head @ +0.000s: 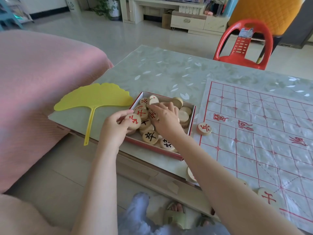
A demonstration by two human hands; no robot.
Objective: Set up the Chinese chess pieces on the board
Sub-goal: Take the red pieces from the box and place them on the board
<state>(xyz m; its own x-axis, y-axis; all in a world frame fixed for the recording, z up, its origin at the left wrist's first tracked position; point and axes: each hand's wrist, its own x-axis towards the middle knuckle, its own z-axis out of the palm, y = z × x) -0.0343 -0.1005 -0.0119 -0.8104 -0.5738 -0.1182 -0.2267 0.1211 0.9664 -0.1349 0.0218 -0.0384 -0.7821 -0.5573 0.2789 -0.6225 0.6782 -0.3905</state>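
A red-edged box (191,122) on the table holds several round wooden chess pieces with red or black characters. My left hand (115,126) pinches a red-marked piece (134,121) at the box's left edge. Inside the box, my right hand (166,118) lies over the pile, its fingers curled among the pieces near a red-marked one (152,114); whether it holds one is hidden. The plastic board (264,133) with red lines lies to the right. One red piece (204,128) sits on its left edge. Another red piece (268,198) sits near its front corner.
A yellow leaf-shaped fan (94,99) lies left of the box. A pink-covered sofa (39,85) stands at left. A red plastic chair (245,44) stands beyond the table. A loose piece (191,174) lies at the table's front edge, and feet in slippers (176,212) are below.
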